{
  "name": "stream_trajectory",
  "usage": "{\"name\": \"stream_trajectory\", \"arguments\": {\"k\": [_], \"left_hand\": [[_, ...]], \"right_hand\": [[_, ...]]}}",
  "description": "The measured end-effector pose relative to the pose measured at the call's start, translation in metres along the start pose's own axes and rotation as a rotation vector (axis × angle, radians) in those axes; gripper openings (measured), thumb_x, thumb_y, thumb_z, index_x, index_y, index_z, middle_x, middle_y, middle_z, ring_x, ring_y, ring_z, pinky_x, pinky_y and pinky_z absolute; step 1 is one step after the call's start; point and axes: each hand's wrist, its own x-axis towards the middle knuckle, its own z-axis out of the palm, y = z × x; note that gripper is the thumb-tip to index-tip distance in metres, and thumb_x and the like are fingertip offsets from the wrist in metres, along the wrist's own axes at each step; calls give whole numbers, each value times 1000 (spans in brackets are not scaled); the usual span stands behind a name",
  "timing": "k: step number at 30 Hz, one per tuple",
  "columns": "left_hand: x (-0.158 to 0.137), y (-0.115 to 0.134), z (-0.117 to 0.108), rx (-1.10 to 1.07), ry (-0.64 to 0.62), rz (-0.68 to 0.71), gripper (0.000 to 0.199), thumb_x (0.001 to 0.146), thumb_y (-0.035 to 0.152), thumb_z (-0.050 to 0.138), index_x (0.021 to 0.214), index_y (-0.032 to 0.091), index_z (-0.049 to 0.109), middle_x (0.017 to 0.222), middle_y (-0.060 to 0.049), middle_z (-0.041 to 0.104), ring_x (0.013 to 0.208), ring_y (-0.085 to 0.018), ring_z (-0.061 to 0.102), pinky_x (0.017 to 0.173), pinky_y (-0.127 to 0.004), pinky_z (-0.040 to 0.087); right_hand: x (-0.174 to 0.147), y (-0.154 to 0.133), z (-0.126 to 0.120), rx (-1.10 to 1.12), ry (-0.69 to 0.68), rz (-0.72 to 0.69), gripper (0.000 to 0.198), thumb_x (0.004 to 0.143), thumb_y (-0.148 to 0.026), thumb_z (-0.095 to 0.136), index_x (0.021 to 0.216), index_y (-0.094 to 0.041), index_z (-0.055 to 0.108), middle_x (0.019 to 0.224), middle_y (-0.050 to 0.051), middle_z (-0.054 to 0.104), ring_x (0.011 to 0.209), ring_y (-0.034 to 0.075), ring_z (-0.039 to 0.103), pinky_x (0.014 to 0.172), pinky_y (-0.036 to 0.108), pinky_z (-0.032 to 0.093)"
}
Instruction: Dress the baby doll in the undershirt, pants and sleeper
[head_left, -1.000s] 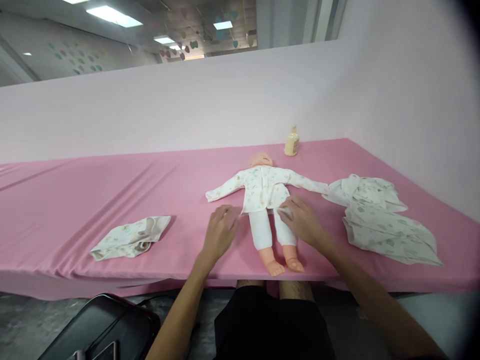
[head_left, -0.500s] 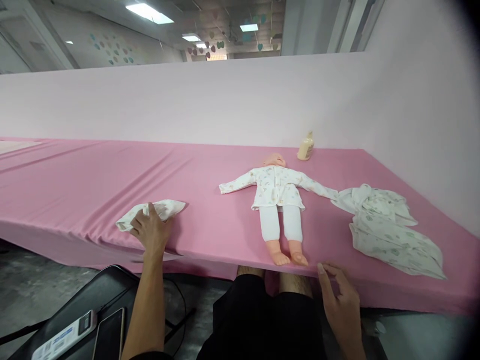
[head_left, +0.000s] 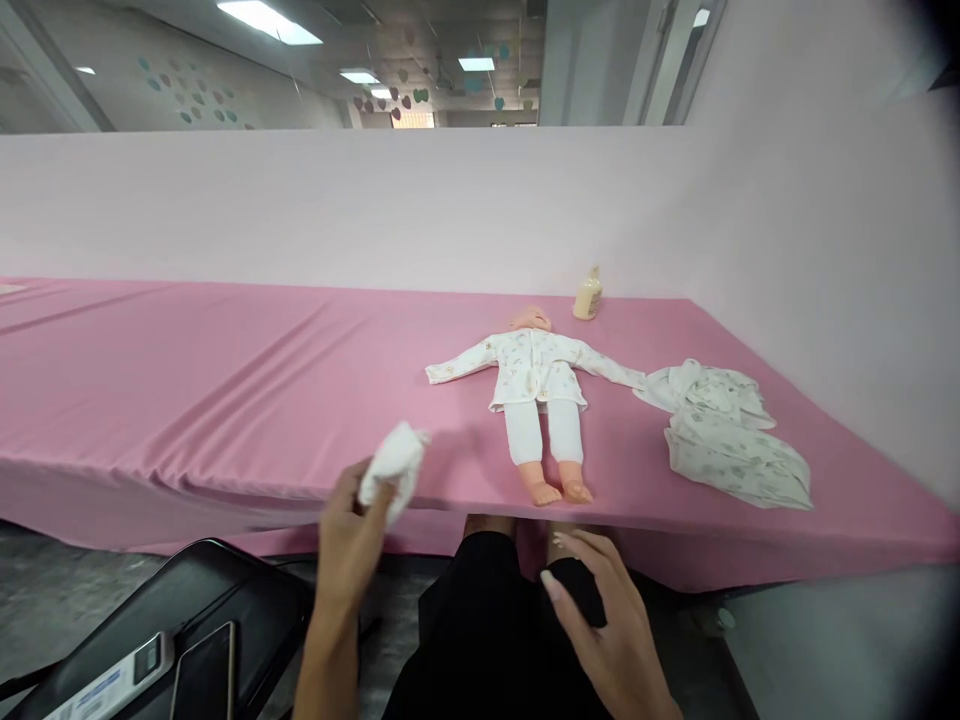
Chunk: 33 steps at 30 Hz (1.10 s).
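Observation:
My left hand (head_left: pixel 351 550) pinches a bunched small white cloth (head_left: pixel 397 466) just above the table's front edge. Empty, with fingers apart and slightly curled, my right hand (head_left: pixel 611 625) hovers over my lap. Between and beyond the hands a baby doll (head_left: pixel 530 475) lies on its back, feet towards me and arms spread. It wears a white printed jacket (head_left: pixel 532 362) and white trousers; its feet are bare. Crumpled white printed clothing (head_left: pixel 739 455) lies to the doll's right, meeting the end of one sleeve.
A pink cloth (head_left: pixel 247 385) covers the long table. A cream pump bottle (head_left: pixel 588 297) stands behind the doll, near the white partition (head_left: pixel 337 210). At lower left, a black chair (head_left: pixel 259 600) bears a phone (head_left: pixel 204 675) and a white device (head_left: pixel 120 685).
My left hand has lifted the white cloth off the table and brought it right, towards me. My right hand has moved left and its fingers have spread. The view has shifted slightly right.

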Motion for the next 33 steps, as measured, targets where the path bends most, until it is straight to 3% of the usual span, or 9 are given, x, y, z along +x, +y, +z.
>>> {"name": "stream_trajectory", "arguments": {"k": [5,8,10,13,20,23,27,29,33], "left_hand": [[-80,40,29,-329,-478,-95,34,83,45,69,109,24,66,102,-3,70,90,-20,63,81,-30,52],[-97,50,38,-516,-621,-197,37,85,45,69,115,24,61,107,-4,68,93,-19,63,83,-29,52],[-100,52,40,-645,-686,-272,47,84,43,72,125,26,56,115,-6,67,100,-20,64,87,-31,53],[-99,50,38,-782,-800,-324,66,79,38,79,137,29,49,129,-9,62,110,-23,63,93,-34,53],[-101,37,35,-921,-893,-392,74,75,46,82,140,30,50,129,-10,63,104,-24,66,86,-33,55],[-102,32,35,-879,-870,-422,63,82,46,76,137,27,51,125,-10,65,93,-19,66,77,-27,54],[-103,29,32,-851,-802,-446,57,87,40,73,136,24,50,126,-10,63,100,-19,64,85,-27,52],[-105,30,31,-838,-800,-454,57,88,40,72,137,23,48,126,-11,62,101,-19,63,86,-28,52],[-111,30,33,-832,-893,-384,62,87,41,72,140,23,45,129,-11,60,104,-19,61,87,-28,51]], "right_hand": [[-12,-17,11,16,-200,-57,69,84,-36,74,146,-36,43,131,9,62,120,30,62,99,48,57],[-21,-20,13,18,-259,-40,86,77,-36,81,150,-35,37,136,10,60,122,32,61,97,47,58],[-24,-21,10,34,-222,-22,85,75,-34,81,149,-34,39,135,10,61,121,32,62,97,47,58],[-24,-23,1,103,-202,12,67,83,-27,72,144,-35,45,130,8,64,116,29,64,97,45,57],[-25,-27,-5,305,-226,117,31,94,-22,57,122,-34,61,103,2,69,92,21,67,82,35,57],[-28,-22,0,359,-139,185,21,95,-22,57,112,-32,64,99,1,68,91,19,66,81,32,56],[-29,-13,-3,449,4,308,12,98,-24,54,104,-29,63,86,0,62,80,14,63,75,25,54],[-29,-13,-7,480,-42,293,17,97,-24,56,113,-28,61,95,1,61,89,15,63,84,27,54],[-33,-23,-9,413,-240,204,67,83,-23,75,142,-32,46,138,7,52,127,22,53,110,34,45]]}}
